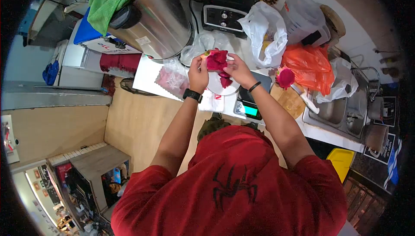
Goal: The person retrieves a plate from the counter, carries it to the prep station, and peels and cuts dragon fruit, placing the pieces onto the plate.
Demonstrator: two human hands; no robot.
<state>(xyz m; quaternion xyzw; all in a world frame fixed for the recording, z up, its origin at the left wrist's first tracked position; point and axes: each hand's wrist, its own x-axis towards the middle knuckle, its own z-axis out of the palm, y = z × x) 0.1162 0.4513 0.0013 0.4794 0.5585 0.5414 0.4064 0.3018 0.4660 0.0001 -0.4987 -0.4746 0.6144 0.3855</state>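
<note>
two hands meet over the twelve o'clock side of the white plate [228, 91]: the left hand [199, 72] grasps the red fruit [217, 60] from nine o'clock, probably to steady it. the right hand [238, 70] has fingers curled at its three o'clock edge; whether they pinch the skin, i cannot tell. at five o'clock from the plate sits the scale [249, 102]; at three, a cut fruit [285, 78] rests on the board [290, 103], seemingly for easy reach.

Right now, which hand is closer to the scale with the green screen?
Right: the right hand is just beyond the scale, with its forearm crossing over it; the left hand, holding the pink fruit, is farther off to the left.
</note>
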